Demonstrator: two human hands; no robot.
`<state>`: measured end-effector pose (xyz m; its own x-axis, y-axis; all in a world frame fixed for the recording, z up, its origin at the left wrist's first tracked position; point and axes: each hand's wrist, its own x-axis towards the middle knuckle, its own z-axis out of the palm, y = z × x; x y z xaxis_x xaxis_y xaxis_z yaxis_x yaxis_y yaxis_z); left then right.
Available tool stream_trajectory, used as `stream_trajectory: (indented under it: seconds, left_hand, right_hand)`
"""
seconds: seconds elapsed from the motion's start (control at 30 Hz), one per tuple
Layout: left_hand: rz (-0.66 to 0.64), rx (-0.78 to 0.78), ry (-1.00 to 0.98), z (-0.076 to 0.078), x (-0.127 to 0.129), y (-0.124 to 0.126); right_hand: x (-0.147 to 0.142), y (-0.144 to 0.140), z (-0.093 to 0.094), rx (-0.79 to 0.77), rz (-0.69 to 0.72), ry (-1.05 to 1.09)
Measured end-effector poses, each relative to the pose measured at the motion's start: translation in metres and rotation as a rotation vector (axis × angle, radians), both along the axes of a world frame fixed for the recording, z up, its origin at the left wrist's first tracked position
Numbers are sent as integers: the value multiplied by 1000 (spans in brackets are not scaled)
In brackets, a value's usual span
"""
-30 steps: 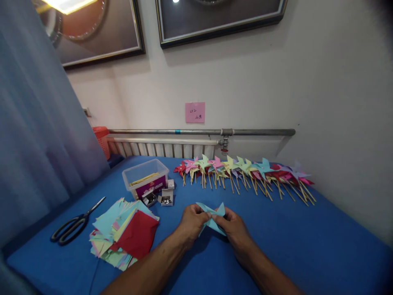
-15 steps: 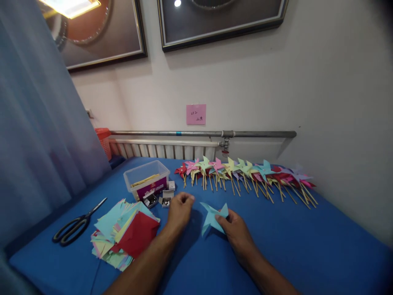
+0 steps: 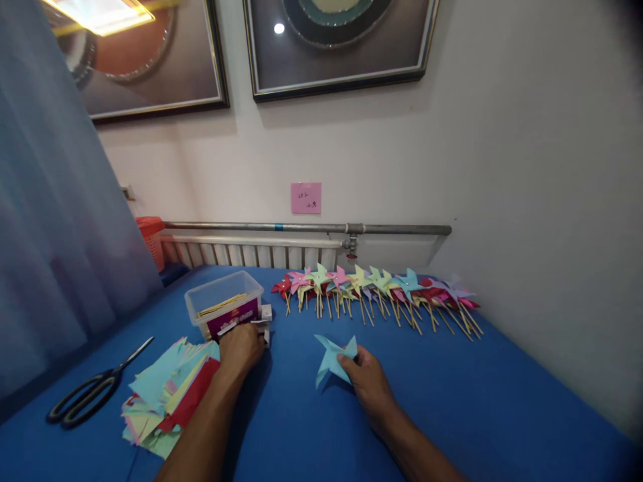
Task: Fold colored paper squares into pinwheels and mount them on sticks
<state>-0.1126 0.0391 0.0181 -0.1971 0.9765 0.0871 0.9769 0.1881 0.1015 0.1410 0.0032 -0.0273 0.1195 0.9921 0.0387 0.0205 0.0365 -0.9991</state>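
Observation:
A light-blue paper pinwheel (image 3: 331, 360) is pinched by one side between the thumb and fingers of my right hand (image 3: 366, 378), just above the blue table. No stick shows on it. My left hand (image 3: 242, 348) reaches over the small open boxes (image 3: 264, 328) in front of the clear plastic tub (image 3: 221, 301); its fingertips are hidden there, so I cannot see what they touch. Beside my left forearm lies a loose pile of coloured paper squares (image 3: 165, 391), red, yellow, green and light blue.
Black-handled scissors (image 3: 98, 388) lie at the left. Thin sticks (image 3: 221, 305) rest in the tub. A row of finished pinwheels on sticks (image 3: 376, 284) stretches along the back of the blue table (image 3: 311, 435). Behind are a pipe (image 3: 301, 227), a radiator (image 3: 251, 253) and an orange basket (image 3: 151, 237).
My left hand has moved left, from above the table to the small boxes. The right hand still holds the pinwheel. The camera view has shifted slightly.

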Motion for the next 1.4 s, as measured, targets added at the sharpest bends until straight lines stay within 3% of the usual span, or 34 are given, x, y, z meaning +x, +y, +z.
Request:
stream_trajectory:
  seconds: [0.27, 0.83, 1.07, 1.27, 1.4]
  left_hand:
    - [-7, -69, -2, -1, -1, 4]
    - [-33, -52, 16, -3, 4, 3]
    - [-30, -25, 31, -5, 6, 3]
    - [-89, 111, 70, -2, 8, 1]
    - [-105, 80, 75, -1, 9, 1]
  right_hand:
    - [-2, -7, 13, -8, 34, 27]
    - [-1, -5, 9, 14, 36, 5]
    - [-1, -6, 10, 18, 50, 30]
    - [-1, -5, 8, 28, 36, 15]
    - [0, -5, 7, 25, 40, 6]
